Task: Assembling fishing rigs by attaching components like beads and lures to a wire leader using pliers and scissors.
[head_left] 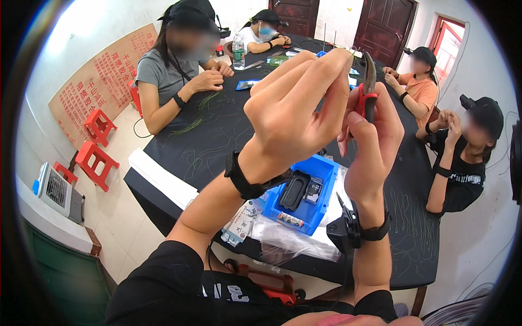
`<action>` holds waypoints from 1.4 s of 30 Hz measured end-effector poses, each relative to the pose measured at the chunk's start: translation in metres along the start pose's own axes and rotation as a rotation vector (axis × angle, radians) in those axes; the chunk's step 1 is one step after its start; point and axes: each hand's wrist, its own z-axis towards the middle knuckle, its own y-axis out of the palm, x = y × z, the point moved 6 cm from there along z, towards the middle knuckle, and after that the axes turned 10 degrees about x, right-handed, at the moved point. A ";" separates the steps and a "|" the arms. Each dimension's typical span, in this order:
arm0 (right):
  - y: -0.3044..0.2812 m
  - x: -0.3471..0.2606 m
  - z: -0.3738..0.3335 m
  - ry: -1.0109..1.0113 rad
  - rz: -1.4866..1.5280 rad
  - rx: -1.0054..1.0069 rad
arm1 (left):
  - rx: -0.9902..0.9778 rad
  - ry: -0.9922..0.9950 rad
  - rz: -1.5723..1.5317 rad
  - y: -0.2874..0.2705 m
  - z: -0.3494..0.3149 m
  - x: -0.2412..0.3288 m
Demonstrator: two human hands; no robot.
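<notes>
Pliers (370, 87) sit in the right hand (378, 141), just right of the left hand's fingertips. Long axis near vertical in my view, nose up, red grips running down into the palm. I judge everything turns on that small sideways gap: nose on 1 side, left fingertips on the other, almost level. Contact between them I can't confirm. Right hand is nearer the pliers, being wrapped round the grips; whether the jaws are parted, I can't tell.

Left hand (302, 106): back toward me, knuckles bent, fingers reaching up and right toward the nose. Whether the tips meet or pinch anything, I can't tell; too fine at this scale.

Both forearms rise from the lower edge and converge. 2 hands held well above the black table (234, 117), blue tray (325, 176) below them in view.
</notes>
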 end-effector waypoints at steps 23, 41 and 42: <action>0.001 -0.003 0.000 -0.049 -0.045 0.015 | -0.084 -0.094 -0.022 0.001 0.004 0.005; -0.003 -0.003 -0.002 -0.212 -0.201 0.067 | -0.067 -0.055 -0.029 0.001 0.000 0.003; -0.004 -0.004 -0.002 -0.225 -0.203 0.074 | -0.068 -0.043 -0.016 0.001 -0.001 0.004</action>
